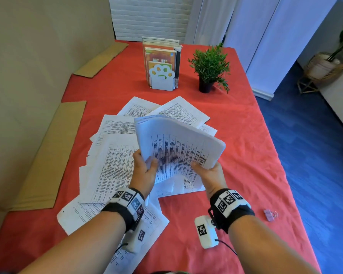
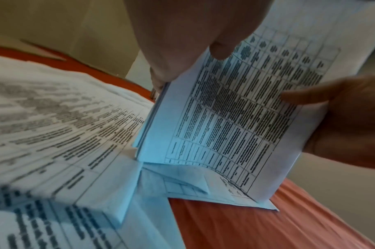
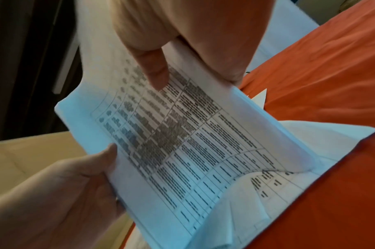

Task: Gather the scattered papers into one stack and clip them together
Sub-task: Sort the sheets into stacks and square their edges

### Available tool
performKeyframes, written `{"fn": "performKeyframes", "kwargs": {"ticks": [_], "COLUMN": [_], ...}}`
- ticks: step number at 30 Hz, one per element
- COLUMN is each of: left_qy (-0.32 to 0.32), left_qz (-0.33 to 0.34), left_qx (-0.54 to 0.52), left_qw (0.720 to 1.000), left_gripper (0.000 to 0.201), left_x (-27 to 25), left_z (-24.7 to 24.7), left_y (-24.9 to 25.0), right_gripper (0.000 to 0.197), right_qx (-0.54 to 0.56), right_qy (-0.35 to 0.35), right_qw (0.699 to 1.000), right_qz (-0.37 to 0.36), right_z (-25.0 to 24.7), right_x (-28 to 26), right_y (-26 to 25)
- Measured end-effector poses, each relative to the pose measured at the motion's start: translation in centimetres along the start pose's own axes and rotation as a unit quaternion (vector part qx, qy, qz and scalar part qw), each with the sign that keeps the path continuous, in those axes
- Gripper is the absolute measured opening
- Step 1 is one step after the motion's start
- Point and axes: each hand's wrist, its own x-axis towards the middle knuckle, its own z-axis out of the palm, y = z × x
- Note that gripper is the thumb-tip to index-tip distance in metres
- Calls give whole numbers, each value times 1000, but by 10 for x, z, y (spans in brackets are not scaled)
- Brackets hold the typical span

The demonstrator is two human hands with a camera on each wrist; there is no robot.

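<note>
Left hand (image 1: 145, 167) and right hand (image 1: 208, 173) each pinch a side edge of the curved bundle of white printed paper sheets (image 1: 178, 143), standing on loose sheets at surface centre. Advice: tap bottom edge square, add loose white printed sheets (image 1: 111, 155) at 9 o'clock. Lilac binder clip (image 1: 269, 214) waits at 4 o'clock.

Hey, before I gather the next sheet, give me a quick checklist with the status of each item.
1. Left hand grips the held stack: ok.
2. Right hand grips the same stack: ok.
3. Stack edges squared: not ok, the bottom sheets splay.
4. All papers gathered: not ok, loose sheets lie on the red tablecloth.
5. Binder clip on the cloth beside the right wrist: ok.
6. Sheet count: cannot tell.
</note>
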Motion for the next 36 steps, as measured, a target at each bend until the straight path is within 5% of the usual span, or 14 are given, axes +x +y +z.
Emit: {"fn": "performKeyframes", "kwargs": {"ticks": [4, 7, 11, 17, 26, 32, 36], "left_qy": [29, 122, 195, 232, 132, 84, 52], "left_qz": [-11, 31, 73, 108, 214, 163, 109], "left_qx": [-31, -67, -87, -64, 1, 18, 22], "left_qw": [999, 990, 974, 965, 968, 983, 992], "left_gripper": [39, 40, 28, 7, 23, 57, 49], "left_x": [1, 6, 19, 29, 22, 20, 24], "left_z": [2, 2, 5, 5, -6, -7, -8], "left_y": [9, 53, 105, 105, 69, 37, 26], "right_gripper": [26, 26, 26, 27, 27, 28, 28], "right_qx": [13, 10, 13, 18, 3, 8, -12], "right_qy": [5, -1, -2, -4, -12, -16, -25], "right_qw": [1000, 1000, 1000, 1000, 1000, 1000, 1000], "right_qz": [4, 5, 10, 9, 11, 6, 10], "right_z": [-4, -5, -4, -4, -7, -4, -7], "right_x": [3, 2, 1, 1, 2, 5, 7], "right_y": [0, -1, -1, -4, -6, -6, -3]}}
